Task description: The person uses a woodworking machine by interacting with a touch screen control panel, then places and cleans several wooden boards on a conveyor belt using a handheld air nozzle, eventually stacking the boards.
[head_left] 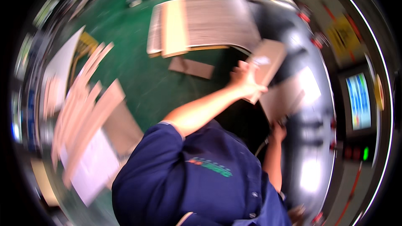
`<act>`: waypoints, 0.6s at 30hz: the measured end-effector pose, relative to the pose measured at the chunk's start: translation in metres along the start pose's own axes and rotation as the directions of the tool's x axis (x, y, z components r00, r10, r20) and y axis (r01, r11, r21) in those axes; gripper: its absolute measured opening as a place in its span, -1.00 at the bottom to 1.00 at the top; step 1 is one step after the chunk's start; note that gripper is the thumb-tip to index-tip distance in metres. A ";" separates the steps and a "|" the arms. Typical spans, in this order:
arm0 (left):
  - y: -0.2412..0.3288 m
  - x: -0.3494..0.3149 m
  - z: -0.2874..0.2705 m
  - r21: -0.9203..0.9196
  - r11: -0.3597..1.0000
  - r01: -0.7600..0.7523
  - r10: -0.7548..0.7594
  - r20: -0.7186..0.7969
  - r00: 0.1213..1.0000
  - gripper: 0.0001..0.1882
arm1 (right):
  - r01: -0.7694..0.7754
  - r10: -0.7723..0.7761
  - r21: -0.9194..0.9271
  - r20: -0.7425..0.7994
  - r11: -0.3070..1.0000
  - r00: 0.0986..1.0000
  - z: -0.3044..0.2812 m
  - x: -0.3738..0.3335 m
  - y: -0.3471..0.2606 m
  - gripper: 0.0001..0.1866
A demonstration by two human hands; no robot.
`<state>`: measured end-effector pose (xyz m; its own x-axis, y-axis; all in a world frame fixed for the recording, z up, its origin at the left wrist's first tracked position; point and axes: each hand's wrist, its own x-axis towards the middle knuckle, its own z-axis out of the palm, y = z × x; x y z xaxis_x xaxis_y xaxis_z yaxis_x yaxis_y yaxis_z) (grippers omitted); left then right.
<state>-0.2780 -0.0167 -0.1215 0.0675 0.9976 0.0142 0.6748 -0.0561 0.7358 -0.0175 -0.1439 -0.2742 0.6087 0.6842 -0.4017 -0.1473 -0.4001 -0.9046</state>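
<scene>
My left hand (248, 80) reaches out to the right and grips a long brown board (272, 54) with a white mark on its face. The board tilts over the edge of a shiny dark work surface (299, 138). Lower down, my right hand (279, 132) is at the near edge of a flat pale brown panel (282, 100) lying on that surface. Motion blur hides its fingers, so I cannot tell whether it grips the panel.
A stack of wood-grain panels (217, 19) stands ahead, a pale yellow strip (173, 25) across it. A brown piece (192, 68) lies below. Several long strips (90, 129) lean at the left on the green floor (138, 79). A lit screen (359, 100) stands at right.
</scene>
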 end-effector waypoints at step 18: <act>0.042 0.027 0.114 0.120 0.943 -0.310 0.241 0.392 0.888 -0.17 | -0.060 0.288 0.364 -0.614 0.929 0.735 -0.094 -0.132 0.077 -0.71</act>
<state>-0.1645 0.0031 -0.1672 0.5112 0.8562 -0.0753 0.7040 -0.3669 0.6081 -0.0357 -0.3228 -0.2777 0.8835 0.0134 -0.4682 -0.4573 -0.1914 -0.8685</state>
